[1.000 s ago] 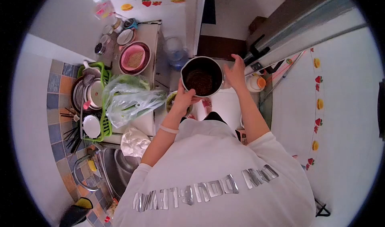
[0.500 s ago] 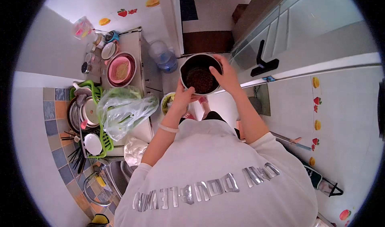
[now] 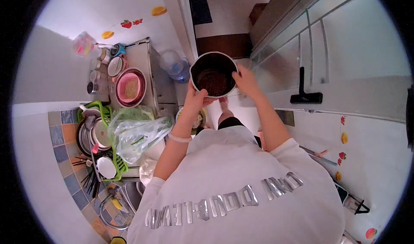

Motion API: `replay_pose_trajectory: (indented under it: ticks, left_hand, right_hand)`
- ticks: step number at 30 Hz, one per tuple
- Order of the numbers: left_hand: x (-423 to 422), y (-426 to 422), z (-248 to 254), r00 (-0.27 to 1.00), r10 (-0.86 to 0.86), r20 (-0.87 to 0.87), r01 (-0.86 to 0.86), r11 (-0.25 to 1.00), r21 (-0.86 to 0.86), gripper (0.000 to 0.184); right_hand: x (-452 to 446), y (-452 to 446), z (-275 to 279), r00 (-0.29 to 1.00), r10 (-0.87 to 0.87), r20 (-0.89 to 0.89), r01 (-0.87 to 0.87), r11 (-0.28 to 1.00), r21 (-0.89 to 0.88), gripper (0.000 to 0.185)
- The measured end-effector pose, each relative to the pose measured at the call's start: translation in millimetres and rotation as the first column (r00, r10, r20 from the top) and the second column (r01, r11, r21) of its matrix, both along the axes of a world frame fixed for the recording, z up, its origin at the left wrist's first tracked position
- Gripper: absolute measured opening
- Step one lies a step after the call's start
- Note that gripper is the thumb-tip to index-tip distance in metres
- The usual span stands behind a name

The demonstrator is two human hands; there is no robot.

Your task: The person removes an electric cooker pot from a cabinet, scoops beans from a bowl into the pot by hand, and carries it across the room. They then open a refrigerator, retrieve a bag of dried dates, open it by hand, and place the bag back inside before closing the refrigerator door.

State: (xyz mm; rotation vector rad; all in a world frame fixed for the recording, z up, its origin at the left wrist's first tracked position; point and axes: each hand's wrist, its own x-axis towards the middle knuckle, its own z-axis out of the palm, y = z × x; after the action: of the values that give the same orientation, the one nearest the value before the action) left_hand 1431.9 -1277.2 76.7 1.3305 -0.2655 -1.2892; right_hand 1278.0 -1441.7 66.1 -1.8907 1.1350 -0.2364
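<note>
A deep pot (image 3: 211,61) with a dark inside, a pale rim and a small pouring lip is held out in front of my body. Small dark reddish-brown bits (image 3: 214,84), too fine to name surely, cover its bottom. My left hand (image 3: 196,98) grips the near left side, thumb over the rim and fingers underneath. On the right side, my right hand (image 3: 247,80) is closed on the pot's edge; its fingers behind the wall are partly hidden.
Left, a counter holds nested bowls (image 3: 129,88), jars (image 3: 95,75), a clear plastic bag (image 3: 140,134) and a green dish rack (image 3: 117,157). A water bottle (image 3: 174,66) stands below by the doorway. A glass door with a black handle (image 3: 306,95) is at right.
The pot and both hands have shifted slightly up and left in view. My right thumb has moved outward along the rim. The door handle appears lower and farther right.
</note>
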Motion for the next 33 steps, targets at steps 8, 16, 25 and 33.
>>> replay_pose_trajectory:
  ticks: [8,16,25,33]
  left_hand:
    - [35.2,-97.7,-18.5,1.000,-0.011,-0.013,0.012,0.998,0.070,0.059]
    - [69.8,-248.0,-37.5,0.996,-0.029,-0.080,0.037,0.994,0.104,0.073]
    - [92.4,-398.9,-29.7,0.989,-0.116,0.094,0.105,0.988,0.111,0.078]
    - [137.3,-524.1,-62.1,0.974,-0.195,0.118,0.175,0.972,0.159,0.075]
  right_hand:
    - [42.7,-110.4,-8.0,0.985,0.134,-0.111,-0.132,0.991,0.018,0.039]
    - [75.5,-263.6,11.1,0.944,0.212,-0.251,-0.196,0.977,0.087,0.040]
    - [70.0,-390.2,18.7,0.985,0.120,-0.123,-0.101,0.984,0.147,0.048]
    - [98.7,-507.9,-1.2,0.991,0.084,-0.106,-0.080,0.996,0.045,0.047]
